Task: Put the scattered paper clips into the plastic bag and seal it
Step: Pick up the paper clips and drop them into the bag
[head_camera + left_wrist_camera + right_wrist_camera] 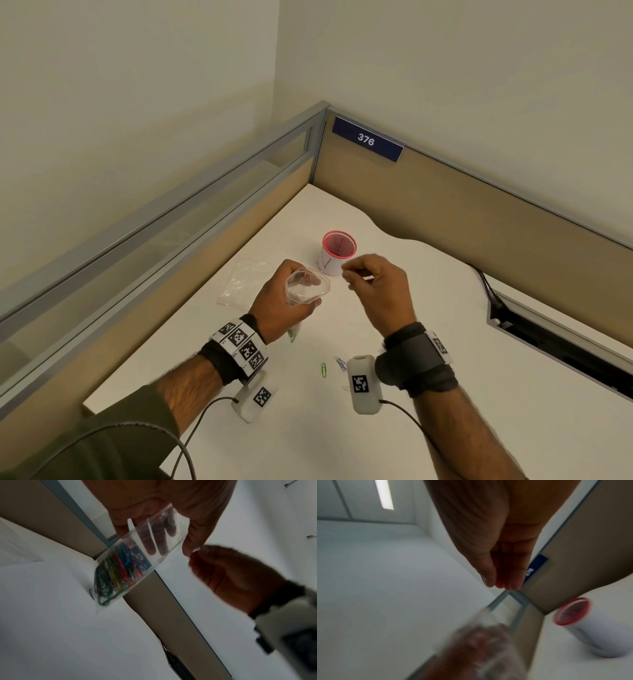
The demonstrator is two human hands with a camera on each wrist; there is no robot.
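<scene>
Two hands above desk [445, 428], left hand [284, 305] gripping plastic bag [306, 286].

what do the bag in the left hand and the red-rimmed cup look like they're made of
Bag: thin clear glossy plastic film; the fingers show through it and it creases. Cup: looks like red wire or plastic mesh, with a white sheet, probably paper, around the outside; too small to be sure.

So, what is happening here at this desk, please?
A person is collecting paper clips into a clear plastic bag. The left hand holds the bag open above the desk; coloured clips already lie in its bottom. The right hand is beside the bag's mouth, fingertips pinched together. A green clip still lies on the desk.
</scene>
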